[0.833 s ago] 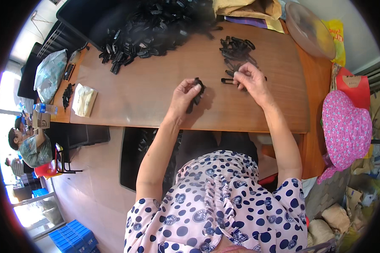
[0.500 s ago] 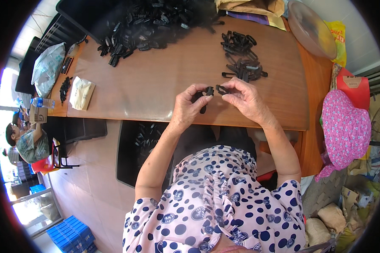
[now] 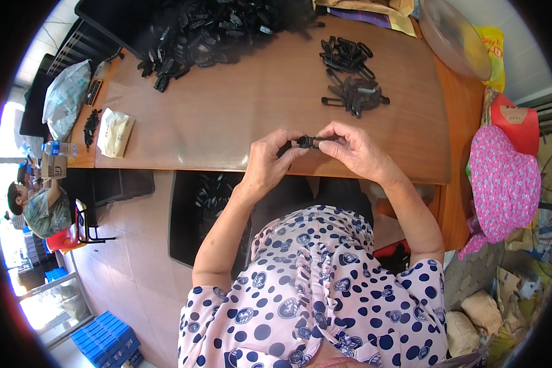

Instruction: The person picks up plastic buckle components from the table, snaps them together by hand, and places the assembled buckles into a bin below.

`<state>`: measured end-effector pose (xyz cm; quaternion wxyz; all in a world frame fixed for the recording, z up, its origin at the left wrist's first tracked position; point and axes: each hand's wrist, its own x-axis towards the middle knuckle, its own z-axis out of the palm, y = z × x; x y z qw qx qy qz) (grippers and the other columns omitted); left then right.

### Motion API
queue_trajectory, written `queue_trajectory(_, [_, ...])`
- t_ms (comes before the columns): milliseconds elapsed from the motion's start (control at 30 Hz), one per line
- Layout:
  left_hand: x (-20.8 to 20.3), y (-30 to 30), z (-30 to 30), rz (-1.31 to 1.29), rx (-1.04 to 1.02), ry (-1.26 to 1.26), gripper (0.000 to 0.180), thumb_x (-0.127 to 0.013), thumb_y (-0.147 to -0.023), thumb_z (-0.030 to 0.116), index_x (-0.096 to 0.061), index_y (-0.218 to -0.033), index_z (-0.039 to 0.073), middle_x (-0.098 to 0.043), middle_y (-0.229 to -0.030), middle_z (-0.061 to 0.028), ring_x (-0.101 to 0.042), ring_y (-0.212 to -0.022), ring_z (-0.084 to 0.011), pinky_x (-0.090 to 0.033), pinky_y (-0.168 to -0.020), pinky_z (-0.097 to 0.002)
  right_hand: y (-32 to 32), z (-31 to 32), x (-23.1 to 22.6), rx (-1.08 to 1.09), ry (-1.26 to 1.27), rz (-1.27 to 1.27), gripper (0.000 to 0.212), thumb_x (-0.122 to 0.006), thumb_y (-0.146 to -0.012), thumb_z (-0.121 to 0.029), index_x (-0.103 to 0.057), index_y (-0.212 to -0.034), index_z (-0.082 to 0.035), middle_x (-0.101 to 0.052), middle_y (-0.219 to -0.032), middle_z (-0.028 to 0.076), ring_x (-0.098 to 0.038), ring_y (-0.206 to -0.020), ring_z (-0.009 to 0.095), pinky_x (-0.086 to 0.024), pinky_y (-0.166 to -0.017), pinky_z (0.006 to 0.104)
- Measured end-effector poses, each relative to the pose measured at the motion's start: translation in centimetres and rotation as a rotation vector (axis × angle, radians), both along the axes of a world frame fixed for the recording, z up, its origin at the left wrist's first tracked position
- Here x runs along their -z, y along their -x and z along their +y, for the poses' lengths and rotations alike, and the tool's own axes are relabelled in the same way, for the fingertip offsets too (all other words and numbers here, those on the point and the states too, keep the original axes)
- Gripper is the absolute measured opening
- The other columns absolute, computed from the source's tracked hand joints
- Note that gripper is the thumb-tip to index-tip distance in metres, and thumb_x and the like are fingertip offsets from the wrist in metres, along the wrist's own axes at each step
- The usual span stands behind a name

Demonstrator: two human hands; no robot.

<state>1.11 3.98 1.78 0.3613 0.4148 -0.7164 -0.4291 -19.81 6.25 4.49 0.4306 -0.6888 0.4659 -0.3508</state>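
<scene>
Over the table's near edge, my left hand (image 3: 268, 157) pinches a small black plastic part (image 3: 304, 142) between thumb and fingers. Facing it, my right hand (image 3: 357, 152) grips a slimmer black plastic piece (image 3: 316, 143), mostly covered by its fingertips. The two parts meet end to end between my hands; whether they are locked together cannot be made out. Just beyond my right hand lie two small heaps of black parts, a farther heap (image 3: 348, 56) and a nearer heap (image 3: 357, 95). A much larger pile of black parts (image 3: 211, 37) spreads at the far left.
On the brown table (image 3: 227, 116) stands a tissue pack (image 3: 116, 134) at left. A clear basin (image 3: 454, 40) and a pink flowered cloth (image 3: 503, 184) are on the right. Below the table edge sits a black bin (image 3: 187, 227) with more parts. Another person (image 3: 49, 208) sits far left.
My hands have come together, and the two black parts, apart before, now touch. The whole view has shifted slightly.
</scene>
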Motion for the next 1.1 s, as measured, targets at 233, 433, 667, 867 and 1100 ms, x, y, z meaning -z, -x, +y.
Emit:
queue_trajectory(233, [-0.6,-1.5,1.4,-0.080,0.068,0.151,0.021,-0.072,-0.077,0.007,-0.064,-0.096,0.001,-0.061,-0.078,-0.0114,-0.061,-0.068,-0.0243,-0.048,-0.061,-0.0324,-1.2,0.2,0.4,-0.025,-0.775,-0.576,0.013,-0.065,-0.089,-0.014,-0.057,-0.093,-0.005,-0.060,-0.077,0.002,-0.053,-0.064,0.006,-0.039,-0.051,0.0168])
queue_trajectory(433, [-0.4,-2.9,2.7,-0.095,0.032,0.172,0.016,-0.072,-0.079,0.006,-0.063,-0.092,0.001,-0.064,-0.082,-0.0112,-0.063,-0.069,-0.0210,-0.049,-0.060,-0.0285,-2.1,-0.3,2.0,-0.123,-0.902,-0.487,0.014,-0.066,-0.088,-0.016,-0.055,-0.091,-0.006,-0.062,-0.080,0.004,-0.057,-0.063,0.010,-0.036,-0.046,0.0181])
queue_trajectory(667, [-0.3,-3.9,3.4,0.217,-0.062,-0.142,0.016,-0.073,-0.078,0.007,-0.066,-0.092,0.002,-0.066,-0.094,-0.0063,-0.062,-0.070,-0.0143,-0.049,-0.063,-0.0264,-5.2,0.0,1.3,-0.279,-0.897,-0.635,0.037,-0.062,-0.090,-0.036,-0.052,-0.107,-0.006,-0.060,-0.088,0.004,-0.061,-0.074,0.012,-0.043,-0.052,0.0202])
queue_trajectory(867, [2.3,-5.6,4.6,0.806,-0.016,-0.702,0.027,-0.079,-0.074,0.019,-0.067,-0.092,0.003,-0.050,-0.131,-0.0155,-0.065,-0.083,-0.0180,-0.055,-0.067,-0.0270,-6.3,0.1,3.2,-0.602,-0.768,-0.498,0.053,-0.049,-0.093,-0.051,-0.047,-0.124,-0.008,-0.053,-0.088,0.001,-0.051,-0.073,0.006,-0.042,-0.057,0.0158])
queue_trajectory(1100, [4.1,-6.2,5.9,0.839,-0.122,-0.701,0.032,-0.081,-0.073,0.022,-0.067,-0.094,0.003,-0.053,-0.128,-0.0151,-0.063,-0.090,-0.0181,-0.054,-0.068,-0.0260,-9.0,1.6,5.2,-0.465,-0.949,-0.713,0.034,-0.050,-0.098,-0.036,-0.055,-0.115,-0.007,-0.051,-0.082,-0.004,-0.045,-0.068,0.004,-0.037,-0.057,0.0161])
